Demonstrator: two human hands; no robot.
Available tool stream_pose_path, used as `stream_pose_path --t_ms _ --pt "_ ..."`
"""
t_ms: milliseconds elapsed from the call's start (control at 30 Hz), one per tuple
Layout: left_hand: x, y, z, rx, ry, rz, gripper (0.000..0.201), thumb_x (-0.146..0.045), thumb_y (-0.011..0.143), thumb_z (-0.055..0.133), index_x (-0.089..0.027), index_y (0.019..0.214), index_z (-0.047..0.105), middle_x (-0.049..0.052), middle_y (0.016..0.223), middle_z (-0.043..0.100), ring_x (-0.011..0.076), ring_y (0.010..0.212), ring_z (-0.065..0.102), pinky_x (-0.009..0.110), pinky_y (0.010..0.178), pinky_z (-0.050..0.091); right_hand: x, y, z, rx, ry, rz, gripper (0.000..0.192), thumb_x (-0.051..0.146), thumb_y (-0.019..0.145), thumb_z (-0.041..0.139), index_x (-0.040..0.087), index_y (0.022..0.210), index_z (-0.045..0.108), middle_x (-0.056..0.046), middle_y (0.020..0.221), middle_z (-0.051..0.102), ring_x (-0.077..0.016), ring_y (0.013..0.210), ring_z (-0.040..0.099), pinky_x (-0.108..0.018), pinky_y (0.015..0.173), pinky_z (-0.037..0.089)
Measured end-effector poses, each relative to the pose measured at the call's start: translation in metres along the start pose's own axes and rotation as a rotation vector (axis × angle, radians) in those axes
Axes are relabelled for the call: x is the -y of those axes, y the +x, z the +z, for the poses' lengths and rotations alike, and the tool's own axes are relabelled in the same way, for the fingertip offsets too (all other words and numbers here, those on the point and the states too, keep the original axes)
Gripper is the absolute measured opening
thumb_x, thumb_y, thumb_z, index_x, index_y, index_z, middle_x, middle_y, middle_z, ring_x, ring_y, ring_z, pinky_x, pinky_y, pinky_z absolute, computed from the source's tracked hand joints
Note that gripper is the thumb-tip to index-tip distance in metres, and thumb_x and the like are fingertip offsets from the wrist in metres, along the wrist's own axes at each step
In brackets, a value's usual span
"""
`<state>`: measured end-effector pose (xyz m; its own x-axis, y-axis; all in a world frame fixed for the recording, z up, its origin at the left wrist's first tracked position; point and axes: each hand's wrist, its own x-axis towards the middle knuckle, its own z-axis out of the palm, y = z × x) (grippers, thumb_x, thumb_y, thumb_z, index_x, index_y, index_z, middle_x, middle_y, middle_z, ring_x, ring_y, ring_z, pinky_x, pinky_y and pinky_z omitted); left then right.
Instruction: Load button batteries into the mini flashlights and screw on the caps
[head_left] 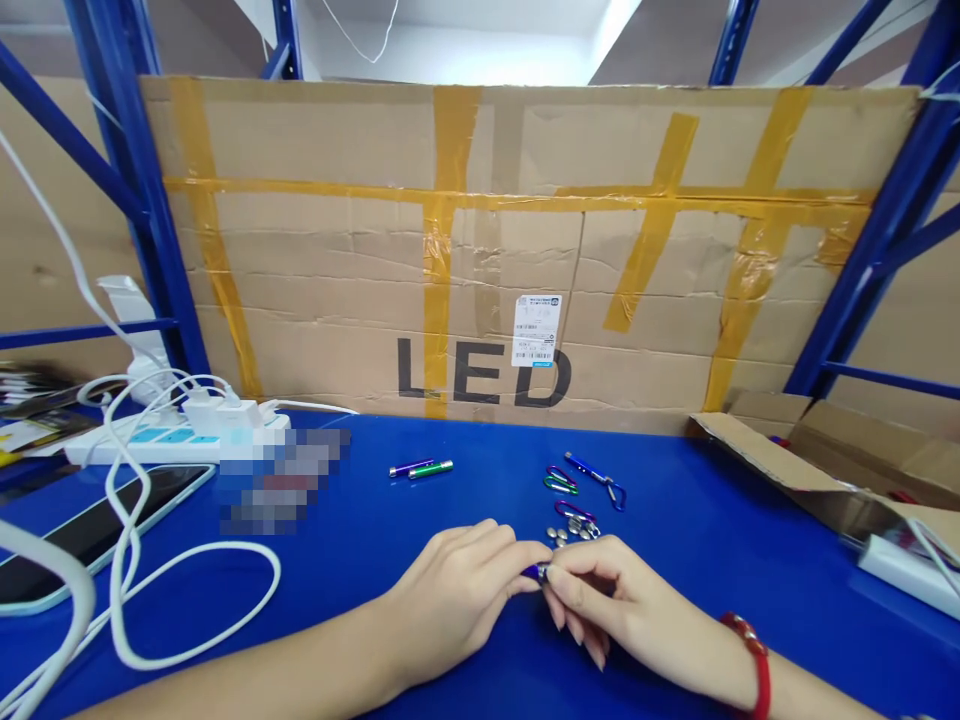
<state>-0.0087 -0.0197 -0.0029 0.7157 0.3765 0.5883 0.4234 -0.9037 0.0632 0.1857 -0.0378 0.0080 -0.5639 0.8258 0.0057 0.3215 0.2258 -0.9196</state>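
Worktop, flat, blue. Left hand, right hand: fingers of both pinching one slim purple metallic cylinder between them, apparently for steadiness. Beyond the cylinder: purple and green metal carabiners; small round silver discs, seemingly gathered within reach.
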Motion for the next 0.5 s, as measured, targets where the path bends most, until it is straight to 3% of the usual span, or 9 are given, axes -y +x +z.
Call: stream_pose_path --t_ms 267,500 --pt "0.003 -0.002 0.003 -0.015 -0.030 -0.040 0.027 -0.025 0.096 0.027 -0.019 0.100 0.053 0.002 0.078 0.057 0.0143 0.069 0.050 0.025 0.062 0.039 0.000 0.003 -0.001 -0.025 -0.048 -0.017 0.051 0.059 0.083 0.045 0.011 0.069 0.058 -0.001 0.055 0.050 -0.0072 0.043 0.047 -0.017 0.045 0.037" --pt "0.002 0.002 0.002 0.089 0.020 -0.179 0.022 -0.019 0.093 0.034 -0.020 0.104 0.052 0.001 0.081 0.058 0.0162 0.070 0.054 0.026 0.061 0.040 -0.005 0.009 -0.013 -0.267 -0.351 -0.140 0.041 0.051 0.078 0.058 0.013 0.064 0.064 0.000 0.054 0.052 -0.0069 0.044 0.042 -0.018 0.043 0.034"
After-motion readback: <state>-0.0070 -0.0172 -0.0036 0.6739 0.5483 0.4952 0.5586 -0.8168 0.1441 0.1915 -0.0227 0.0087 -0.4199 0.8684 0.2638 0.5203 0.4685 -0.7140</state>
